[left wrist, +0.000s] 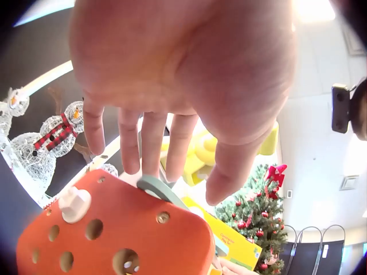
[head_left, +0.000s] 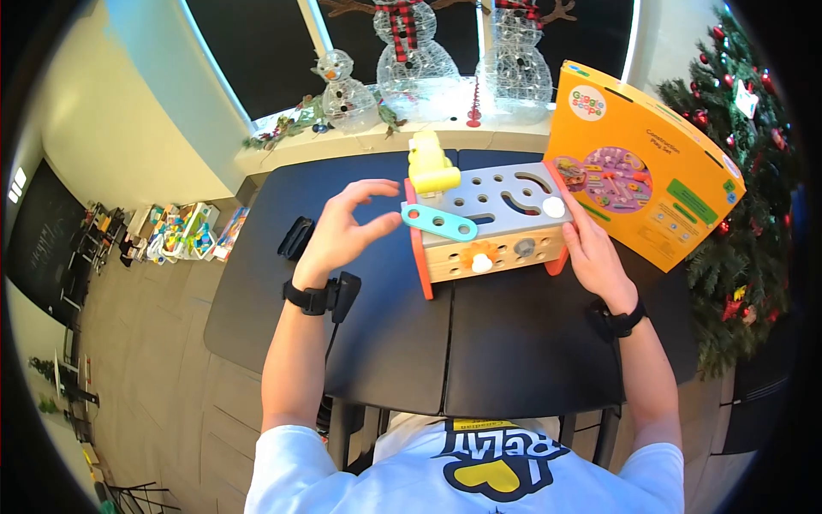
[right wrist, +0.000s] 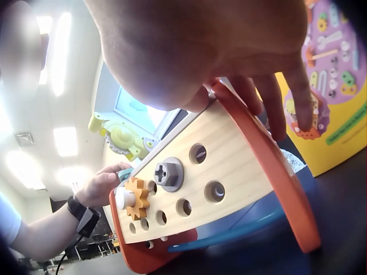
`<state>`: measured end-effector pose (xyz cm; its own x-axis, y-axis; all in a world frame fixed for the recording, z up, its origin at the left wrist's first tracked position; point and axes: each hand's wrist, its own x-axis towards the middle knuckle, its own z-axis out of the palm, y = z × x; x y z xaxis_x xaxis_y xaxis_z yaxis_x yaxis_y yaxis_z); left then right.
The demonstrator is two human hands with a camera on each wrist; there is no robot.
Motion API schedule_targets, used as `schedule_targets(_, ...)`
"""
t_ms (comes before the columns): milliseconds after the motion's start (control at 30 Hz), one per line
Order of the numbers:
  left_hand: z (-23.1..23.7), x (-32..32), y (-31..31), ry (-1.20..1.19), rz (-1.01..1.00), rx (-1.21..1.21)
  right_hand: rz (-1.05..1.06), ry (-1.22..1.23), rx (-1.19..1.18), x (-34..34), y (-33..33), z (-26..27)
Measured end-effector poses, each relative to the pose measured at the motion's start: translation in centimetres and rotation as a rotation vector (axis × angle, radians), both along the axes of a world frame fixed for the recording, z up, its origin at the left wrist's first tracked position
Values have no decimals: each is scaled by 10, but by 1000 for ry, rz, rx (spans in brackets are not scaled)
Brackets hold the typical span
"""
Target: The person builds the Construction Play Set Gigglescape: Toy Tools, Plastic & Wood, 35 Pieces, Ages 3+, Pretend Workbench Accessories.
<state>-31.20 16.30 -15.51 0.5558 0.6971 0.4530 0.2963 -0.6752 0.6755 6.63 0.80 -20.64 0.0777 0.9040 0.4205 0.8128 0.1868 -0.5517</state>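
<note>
A wooden toy workbench [head_left: 492,255] with a grey top and orange end panels stands on the dark table. My left hand [head_left: 342,230] is spread beside its left end, fingers extended and holding nothing. Near those fingers are a yellow toy piece [head_left: 431,164] standing on the top and a teal strip with holes [head_left: 439,222] lying along the front edge. My right hand [right wrist: 212,51] grips the right orange end panel [right wrist: 275,172], thumb on the inner side and fingers outside. An orange gear [right wrist: 137,198] and a grey bolt [right wrist: 169,175] sit in the front face.
An orange-yellow box [head_left: 638,163] stands behind the workbench at the right, beside a decorated tree [head_left: 741,154]. A black object [head_left: 296,237] lies on the table [head_left: 257,300] at the left. Wire snowmen [head_left: 345,92] line the windowsill.
</note>
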Motion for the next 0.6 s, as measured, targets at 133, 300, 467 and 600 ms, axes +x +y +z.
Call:
schedule_targets(133,-33,-63,30,119,434,-80,-34,-52,2,-6,-10,4)
schedule_targets(300,-89,-134,59,537,944,23,-86,-163,26,-14,-17,8)
schedule_targets(467,-114,-163,68,560,885,-185,-99,-187,145,-28,-21,12)
schedule_targets(600,-118,-159,65,476,946,-163,-103,-349,262,-42,-30,27)
